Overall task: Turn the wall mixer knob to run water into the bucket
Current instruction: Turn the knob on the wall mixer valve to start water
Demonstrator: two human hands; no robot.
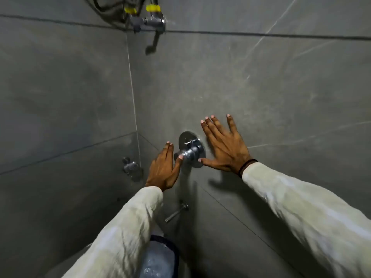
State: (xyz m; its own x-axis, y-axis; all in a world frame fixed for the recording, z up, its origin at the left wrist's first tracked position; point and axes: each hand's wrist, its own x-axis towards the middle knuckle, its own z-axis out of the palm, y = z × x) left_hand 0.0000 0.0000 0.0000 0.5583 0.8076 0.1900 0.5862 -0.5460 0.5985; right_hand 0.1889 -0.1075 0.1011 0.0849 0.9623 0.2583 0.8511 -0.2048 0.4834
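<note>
On the grey tiled wall, the chrome knob (189, 153) juts from its round plate. The left hand (163, 170), fingers straight, touches it with the thumb; the right hand (224, 146) is splayed flat just beside. Below, the bucket (160, 259) holds water under the spout (176, 212).

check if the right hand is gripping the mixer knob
No: the right hand is spread open flat by the wall, beside the wall mixer knob, with only the left hand thumb touching the knob.
</note>
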